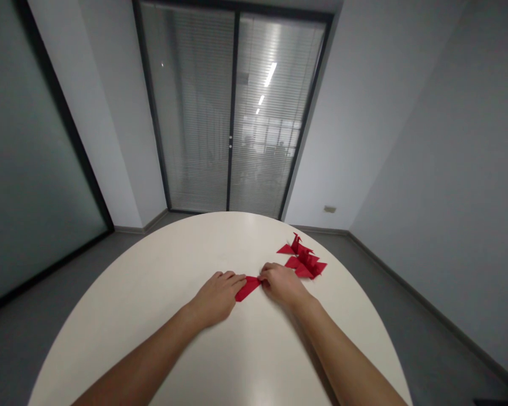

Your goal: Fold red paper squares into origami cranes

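Note:
A folded piece of red paper (248,287) lies on the table between my two hands, narrowing to a point on the right. My left hand (220,294) holds its left end, with the fingertips over the upper edge. At the pointed right end, the fingers of my right hand (280,283) are closed in a pinch on the paper. My fingers hide part of both ends. Just beyond my right hand sit several red origami cranes (307,263), bunched together with wings and necks overlapping.
Both forearms rest over a round white table (186,254), whose curved edge runs round the far side. Behind it stand glass panels with blinds (198,124). Plain walls rise on the right, and a frosted panel (29,169) is on the left.

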Demonstrator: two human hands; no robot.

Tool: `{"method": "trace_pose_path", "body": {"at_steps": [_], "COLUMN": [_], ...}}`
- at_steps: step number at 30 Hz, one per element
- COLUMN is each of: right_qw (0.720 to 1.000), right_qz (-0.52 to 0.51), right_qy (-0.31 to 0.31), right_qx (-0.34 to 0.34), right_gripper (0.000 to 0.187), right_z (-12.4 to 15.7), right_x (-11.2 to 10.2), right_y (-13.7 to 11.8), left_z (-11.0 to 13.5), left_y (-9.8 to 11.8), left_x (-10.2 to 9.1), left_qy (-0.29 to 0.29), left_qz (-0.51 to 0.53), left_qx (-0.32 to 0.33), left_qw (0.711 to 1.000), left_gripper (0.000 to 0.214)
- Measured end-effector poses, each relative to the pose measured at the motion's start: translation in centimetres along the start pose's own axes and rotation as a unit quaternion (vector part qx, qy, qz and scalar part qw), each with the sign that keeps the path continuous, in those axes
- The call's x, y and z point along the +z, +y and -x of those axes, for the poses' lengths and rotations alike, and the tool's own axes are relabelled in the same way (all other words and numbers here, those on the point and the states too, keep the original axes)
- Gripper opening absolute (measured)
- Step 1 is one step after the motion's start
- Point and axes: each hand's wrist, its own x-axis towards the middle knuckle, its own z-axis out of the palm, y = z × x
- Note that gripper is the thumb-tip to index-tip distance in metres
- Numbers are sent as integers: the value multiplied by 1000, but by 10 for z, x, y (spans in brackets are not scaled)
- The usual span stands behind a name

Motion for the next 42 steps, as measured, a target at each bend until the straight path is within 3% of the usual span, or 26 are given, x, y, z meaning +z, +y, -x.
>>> {"method": "trace_pose_path", "body": {"at_steps": [7, 13, 16, 27, 35, 42], "right_qw": [994, 998, 998, 989, 977, 973], "right_qz": [67, 48, 42, 88, 89, 102], "right_qy": [-24, 32, 30, -32, -42, -21], "right_qx": [80, 14, 20, 114, 188, 206], "right_gripper": [29, 30, 29, 31, 32, 35], "right_z": [0, 2, 3, 1, 5, 11], "right_x": [-7, 5, 9, -3, -4, -2], "right_y": [-20, -38, -43, -66, -64, -74], "left_z": [-1, -1, 0, 1, 2, 4], "left_y": [1, 2, 1, 1, -3, -9], "left_x": [-2, -1, 0, -2, 2, 1], "left_qy": [-2, 14, 19, 15, 12, 3], "left_qz": [14, 15, 14, 30, 37, 53], "left_qx": [5, 9, 9, -3, -4, 8], "left_qw": [1000, 1000, 1000, 999, 999, 999], "left_gripper": [64, 57, 55, 57, 62, 61]}}
